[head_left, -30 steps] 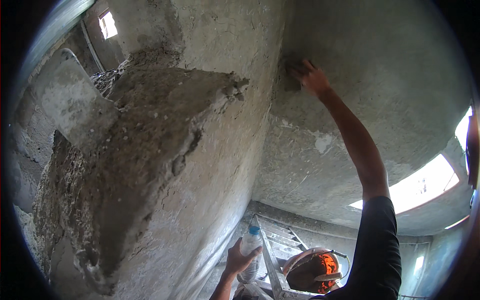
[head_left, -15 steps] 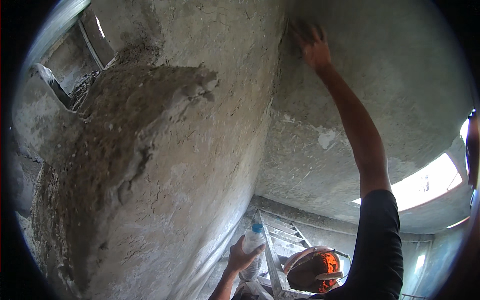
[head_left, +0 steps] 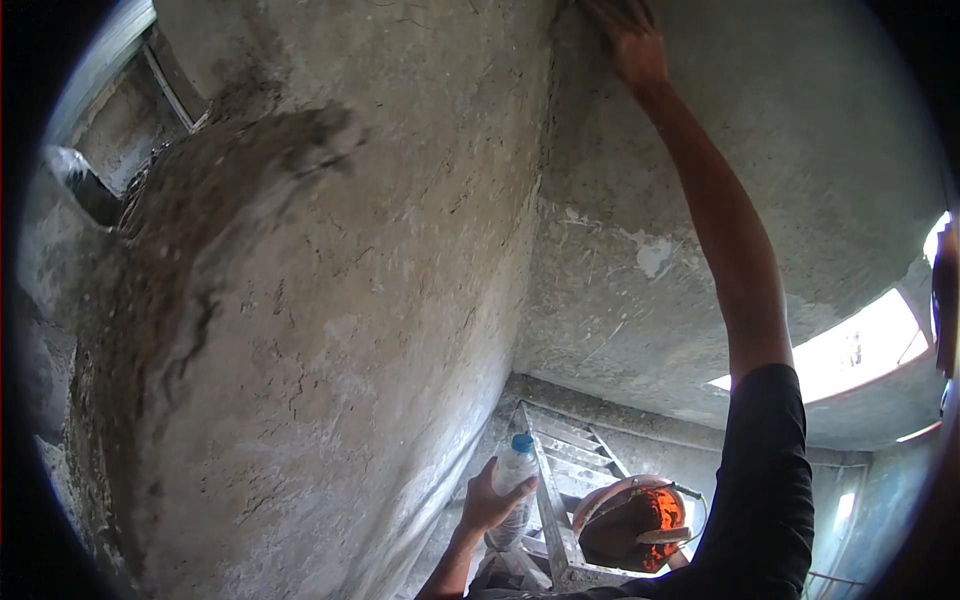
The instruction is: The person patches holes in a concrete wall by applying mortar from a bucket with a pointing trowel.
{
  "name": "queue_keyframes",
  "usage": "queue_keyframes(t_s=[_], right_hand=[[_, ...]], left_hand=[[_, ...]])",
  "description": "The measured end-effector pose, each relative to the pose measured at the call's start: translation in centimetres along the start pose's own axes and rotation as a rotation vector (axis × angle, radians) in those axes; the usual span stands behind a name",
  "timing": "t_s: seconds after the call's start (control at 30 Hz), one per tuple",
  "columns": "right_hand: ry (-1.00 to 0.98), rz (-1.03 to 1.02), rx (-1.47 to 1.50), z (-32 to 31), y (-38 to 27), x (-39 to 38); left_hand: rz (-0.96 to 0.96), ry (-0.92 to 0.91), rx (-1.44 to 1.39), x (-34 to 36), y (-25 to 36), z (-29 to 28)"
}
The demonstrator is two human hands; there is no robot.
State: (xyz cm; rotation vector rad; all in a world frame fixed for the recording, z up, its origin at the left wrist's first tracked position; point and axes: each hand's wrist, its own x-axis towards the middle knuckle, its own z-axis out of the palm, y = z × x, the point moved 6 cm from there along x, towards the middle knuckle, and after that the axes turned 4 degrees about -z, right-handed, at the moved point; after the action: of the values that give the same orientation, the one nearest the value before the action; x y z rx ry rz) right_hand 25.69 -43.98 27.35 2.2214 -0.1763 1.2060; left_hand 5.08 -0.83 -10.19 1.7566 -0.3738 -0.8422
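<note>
We press our right hand (head_left: 628,40) flat, fingers spread, high into the corner where the rough grey plastered wall (head_left: 400,250) meets the adjoining wall, seemingly to smooth the wet surface. Below, our left hand (head_left: 490,500) wraps its fingers around a clear plastic bottle (head_left: 512,470) with a blue cap, held upright beside the ladder (head_left: 560,490); an orange helmet (head_left: 630,520) shows near it.

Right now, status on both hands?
Right hand pressed flat on grey plaster at the wall corner. Left hand gripping clear plastic bottle. Metal ladder below.
</note>
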Motion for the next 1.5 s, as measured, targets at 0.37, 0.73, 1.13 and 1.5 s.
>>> queue_keyframes(t_s=[0.37, 0.73, 1.13, 1.5], right_hand=[[-0.107, -0.255, 0.334, 8.1, -7.2, -14.5], [0.062, 0.152, 0.511, 6.2, -2.7, -5.6], [0.28, 0.014, 0.383, 2.3, -2.8, -8.0], [0.029, -0.023, 0.657, 10.6, -6.8, -15.7]], left_hand=[[-0.062, 0.012, 0.045, 0.0, -0.1, -0.6], [-0.038, -0.008, 0.081, 0.5, -0.3, 0.4], [-0.029, -0.016, 0.073, 0.6, 0.1, 0.8], [-0.056, -0.024, 0.067, 0.4, 0.4, 0.6]])
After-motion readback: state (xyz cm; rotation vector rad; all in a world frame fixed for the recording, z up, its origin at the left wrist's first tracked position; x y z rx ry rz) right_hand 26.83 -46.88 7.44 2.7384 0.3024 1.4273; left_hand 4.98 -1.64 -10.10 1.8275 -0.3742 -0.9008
